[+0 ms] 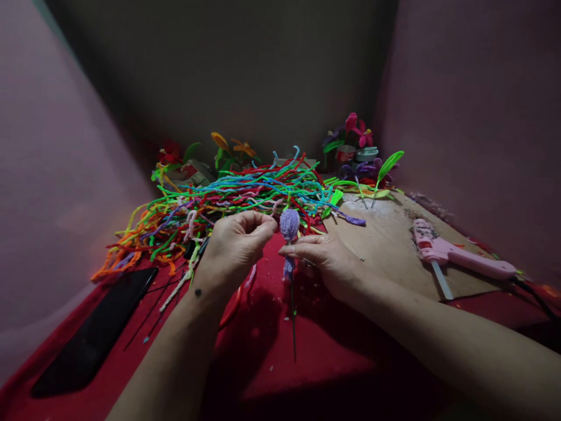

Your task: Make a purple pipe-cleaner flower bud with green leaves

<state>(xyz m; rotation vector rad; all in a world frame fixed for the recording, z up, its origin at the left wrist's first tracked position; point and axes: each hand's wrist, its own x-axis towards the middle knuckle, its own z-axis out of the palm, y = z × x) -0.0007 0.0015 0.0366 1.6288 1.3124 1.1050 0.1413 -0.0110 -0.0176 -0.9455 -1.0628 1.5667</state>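
Observation:
A purple pipe-cleaner flower (290,225) with a rounded, bud-like head stands upright over the middle of the red cloth. Its thin dark stem (294,327) points down toward me. My right hand (326,257) is closed on the flower just below the head, thumb and fingertips pinching it. More purple fuzzy strand hangs beneath that grip. Just left of the head, my left hand (239,240) is closed in a pinch. What its fingertips hold, if anything, is hidden.
Behind my hands lies a heap of colourful pipe cleaners (245,193). A pink glue gun (464,254) rests on a brown board (381,245) at right. Finished flowers (359,131) stand at the back. At left lie a black phone-like slab (96,333) and thin dark wires (158,298).

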